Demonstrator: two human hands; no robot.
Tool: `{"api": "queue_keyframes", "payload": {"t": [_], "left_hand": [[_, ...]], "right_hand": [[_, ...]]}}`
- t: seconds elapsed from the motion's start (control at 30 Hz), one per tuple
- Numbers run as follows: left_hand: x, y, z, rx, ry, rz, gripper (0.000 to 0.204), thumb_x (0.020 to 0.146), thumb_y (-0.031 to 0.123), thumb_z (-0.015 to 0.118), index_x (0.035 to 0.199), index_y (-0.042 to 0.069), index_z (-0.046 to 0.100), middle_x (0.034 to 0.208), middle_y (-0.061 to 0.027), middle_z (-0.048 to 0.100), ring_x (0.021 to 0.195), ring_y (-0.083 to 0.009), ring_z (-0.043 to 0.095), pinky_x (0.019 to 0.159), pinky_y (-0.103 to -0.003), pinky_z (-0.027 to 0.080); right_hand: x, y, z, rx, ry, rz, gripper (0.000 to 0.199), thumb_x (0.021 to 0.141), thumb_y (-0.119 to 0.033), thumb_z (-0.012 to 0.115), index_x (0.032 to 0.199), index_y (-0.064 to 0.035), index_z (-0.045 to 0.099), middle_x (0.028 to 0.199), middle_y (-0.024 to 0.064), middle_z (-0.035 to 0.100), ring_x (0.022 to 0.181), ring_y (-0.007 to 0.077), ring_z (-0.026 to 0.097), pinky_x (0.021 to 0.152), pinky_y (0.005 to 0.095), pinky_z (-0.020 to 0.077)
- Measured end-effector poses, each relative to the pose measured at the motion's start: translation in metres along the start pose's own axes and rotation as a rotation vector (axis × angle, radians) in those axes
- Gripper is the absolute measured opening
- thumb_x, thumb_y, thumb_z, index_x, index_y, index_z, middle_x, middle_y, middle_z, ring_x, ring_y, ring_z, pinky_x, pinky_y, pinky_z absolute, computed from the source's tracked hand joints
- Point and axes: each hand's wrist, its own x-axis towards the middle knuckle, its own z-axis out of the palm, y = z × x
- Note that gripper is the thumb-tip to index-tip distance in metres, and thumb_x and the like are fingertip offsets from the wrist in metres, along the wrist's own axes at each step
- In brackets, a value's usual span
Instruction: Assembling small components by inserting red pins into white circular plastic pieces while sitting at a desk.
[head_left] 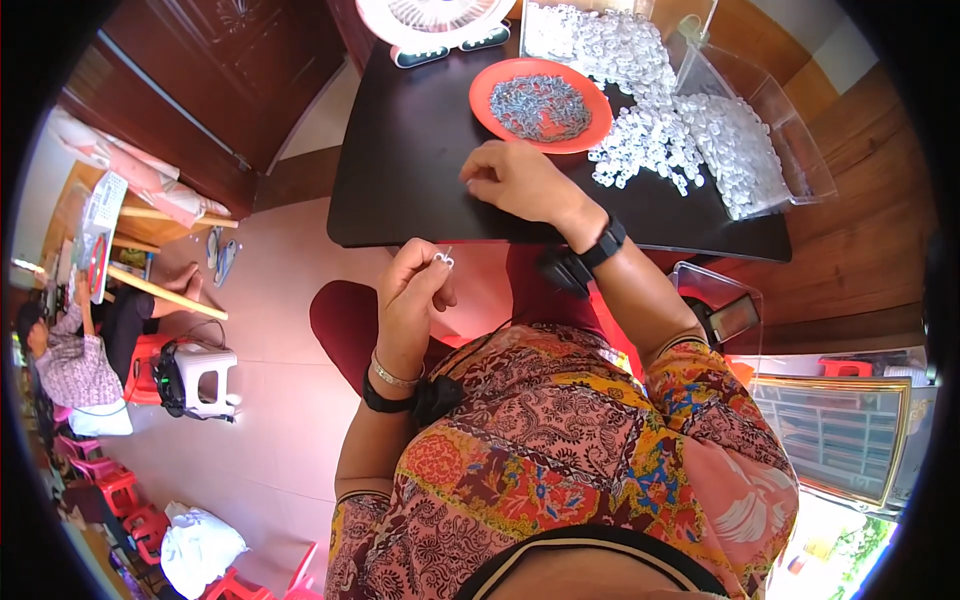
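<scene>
My left hand [415, 290] is raised over my lap, its fingertips pinched on a small clear plastic piece [443, 260]. My right hand [520, 180] rests on the dark table [400, 160], fingers curled near the front of an orange plate [541, 104] filled with small grey metal parts. To the right of the plate lies a heap of clear plastic pieces [650, 130], spilling from a transparent box [760, 130]. Whether the right hand holds anything is hidden by its fingers.
A white fan [435, 25] stands at the table's far edge. A clear container with a phone [730, 315] sits by my right elbow. Another person [70, 350] sits at far left beside a white stool [205, 375] and red stools.
</scene>
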Motion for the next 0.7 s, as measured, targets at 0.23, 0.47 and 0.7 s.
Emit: {"api": "queue_keyframes", "payload": {"t": [0.23,0.47,0.7], "left_hand": [[0.016,0.012,0.016,-0.128,-0.078,-0.016,0.016,0.087,0.017,0.049,0.08,0.002,0.054,0.079,-0.0105,0.064,0.065,-0.013,0.057,0.059,-0.023,0.042],[0.022,0.008,0.027,-0.205,-0.102,0.047,0.018,0.088,0.016,0.046,0.085,0.0,0.054,0.088,-0.0165,0.066,0.07,-0.017,0.06,0.062,-0.025,0.045],[0.022,0.005,0.023,-0.212,-0.074,0.085,0.017,0.09,0.014,0.043,0.085,0.0,0.053,0.082,-0.0142,0.064,0.067,-0.0171,0.059,0.062,-0.026,0.045]], "right_hand": [[-0.036,-0.041,-0.007,1.07,0.057,0.218,0.01,0.086,-0.007,0.063,0.094,-0.0014,0.065,0.08,0.0017,0.064,0.07,0.0056,0.057,0.066,0.021,0.0478],[-0.052,-0.041,-0.002,1.064,0.104,0.173,0.006,0.087,-0.002,0.061,0.091,-0.0004,0.065,0.081,0.0016,0.064,0.075,0.0056,0.057,0.068,0.0212,0.0464],[-0.057,-0.035,-0.001,1.062,0.071,0.136,0.005,0.085,-0.002,0.063,0.09,-0.0008,0.064,0.082,0.002,0.064,0.078,0.0059,0.058,0.073,0.0224,0.0471]]}}
